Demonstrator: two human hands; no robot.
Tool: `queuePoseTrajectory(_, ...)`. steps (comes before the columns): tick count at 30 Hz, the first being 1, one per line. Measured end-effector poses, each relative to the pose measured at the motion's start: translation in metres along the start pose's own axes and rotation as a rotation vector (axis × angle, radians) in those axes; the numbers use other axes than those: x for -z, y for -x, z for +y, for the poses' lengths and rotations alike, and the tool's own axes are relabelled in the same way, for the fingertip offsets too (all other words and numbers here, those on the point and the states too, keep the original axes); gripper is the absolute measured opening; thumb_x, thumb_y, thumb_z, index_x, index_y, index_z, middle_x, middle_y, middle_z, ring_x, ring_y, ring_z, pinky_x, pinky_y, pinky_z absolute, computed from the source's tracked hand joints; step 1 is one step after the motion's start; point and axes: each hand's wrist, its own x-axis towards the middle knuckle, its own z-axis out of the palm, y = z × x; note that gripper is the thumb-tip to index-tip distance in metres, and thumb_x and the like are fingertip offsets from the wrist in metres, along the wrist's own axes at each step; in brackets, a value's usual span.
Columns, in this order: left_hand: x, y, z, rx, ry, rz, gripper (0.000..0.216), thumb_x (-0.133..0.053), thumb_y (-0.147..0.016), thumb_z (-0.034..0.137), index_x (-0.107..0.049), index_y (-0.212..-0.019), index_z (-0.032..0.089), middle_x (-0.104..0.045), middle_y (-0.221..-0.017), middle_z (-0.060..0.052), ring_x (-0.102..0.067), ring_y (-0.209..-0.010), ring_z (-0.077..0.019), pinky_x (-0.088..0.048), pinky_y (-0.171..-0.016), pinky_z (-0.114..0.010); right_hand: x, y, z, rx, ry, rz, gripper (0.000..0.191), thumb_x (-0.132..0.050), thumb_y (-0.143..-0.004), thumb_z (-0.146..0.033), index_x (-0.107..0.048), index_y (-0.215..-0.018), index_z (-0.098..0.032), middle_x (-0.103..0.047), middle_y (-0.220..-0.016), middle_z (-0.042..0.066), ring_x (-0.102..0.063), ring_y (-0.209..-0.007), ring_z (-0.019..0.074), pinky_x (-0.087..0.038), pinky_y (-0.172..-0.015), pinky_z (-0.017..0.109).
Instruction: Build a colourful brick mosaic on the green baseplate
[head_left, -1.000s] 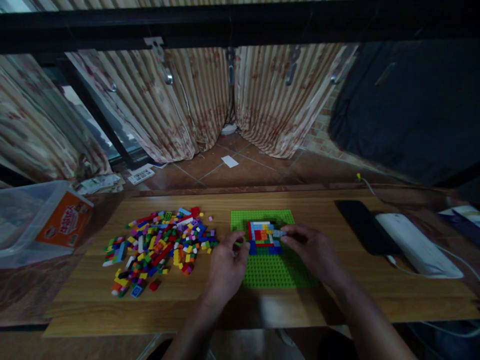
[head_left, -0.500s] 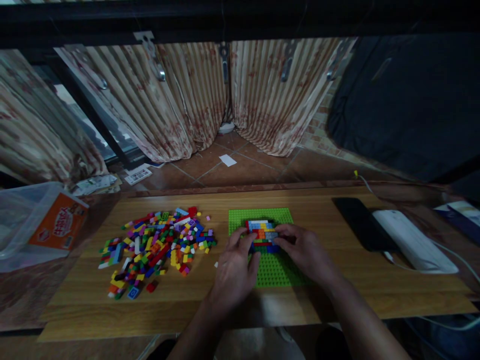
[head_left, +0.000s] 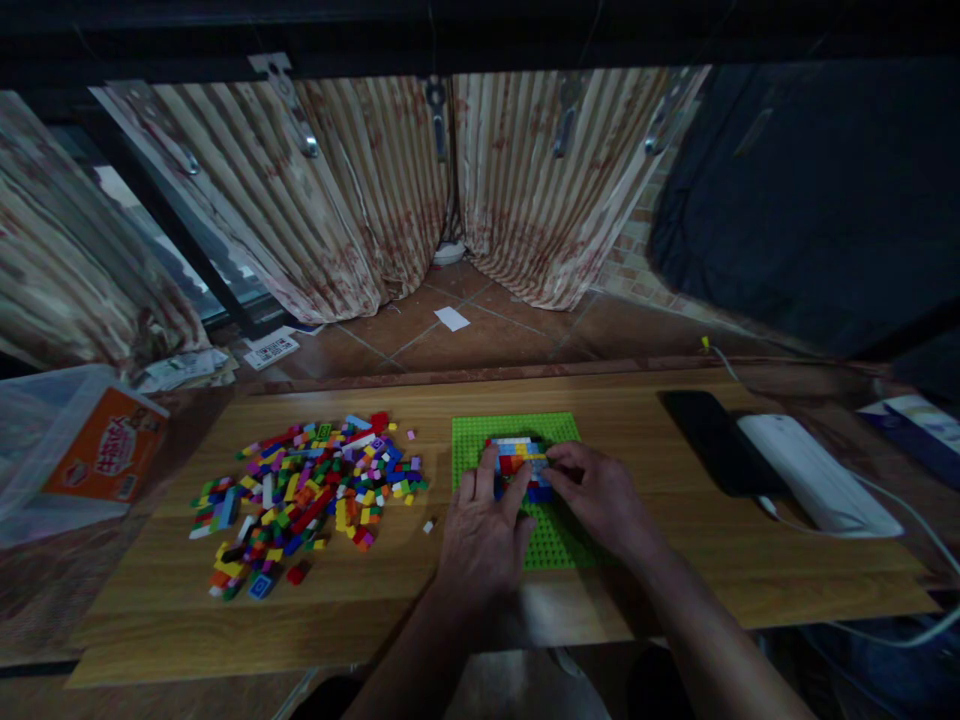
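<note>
A low build of colourful toy bricks [head_left: 517,447] sits on the green studded baseplate [head_left: 559,545]. My left hand [head_left: 484,530] reaches over the build's left and near sides. One finger lies along its left edge, another presses on the top, and its palm hides the near left part. At the right edge, my right hand [head_left: 600,497] has thumb and index finger closed together against the bricks. Whether a separate small brick sits between those fingertips cannot be made out.
Loose bricks [head_left: 307,490] lie heaped on the wooden table [head_left: 390,610] at left; one white brick [head_left: 429,526] lies apart. A black phone [head_left: 720,440] and a white power strip [head_left: 817,475] with cables are at right. A clear plastic bin [head_left: 45,400] stands far left.
My left hand has shifted its fingers further over the build, with one now pressing on top. My right hand stays at the right edge. The whole view has moved slightly.
</note>
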Motion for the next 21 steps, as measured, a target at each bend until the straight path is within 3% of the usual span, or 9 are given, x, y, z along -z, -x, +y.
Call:
queuePoseTrajectory(9, -0.001, -0.001, 0.003, 0.013, -0.089, -0.004, 0.056, -0.057, -0.087, 0.032, -0.045, -0.142, 0.03, -0.036, -0.148, -0.011, -0.046, -0.117, -0.0342, -0.043, -0.097, -0.051, 0.005, -0.005, 0.009, -0.029, -0.072, -0.037, 0.018, -0.059, -0.078, -0.03, -0.069, -0.088, -0.019, -0.074, -0.086, 0.006, -0.068, -0.08, 0.0201, -0.052, -0.074, 0.035)
queuePoseTrajectory(21, -0.001, -0.005, 0.011, 0.054, -0.163, -0.032, 0.053, -0.056, -0.088, 0.03, -0.047, -0.139, 0.029, -0.044, -0.143, -0.011, -0.047, -0.116, -0.034, -0.045, -0.094, -0.053, 0.003, -0.013, 0.004, -0.137, -0.118, -0.008, 0.019, -0.063, -0.071, -0.034, -0.073, -0.073, -0.018, -0.073, -0.071, 0.004, -0.066, -0.067, 0.019, -0.049, -0.065, 0.032)
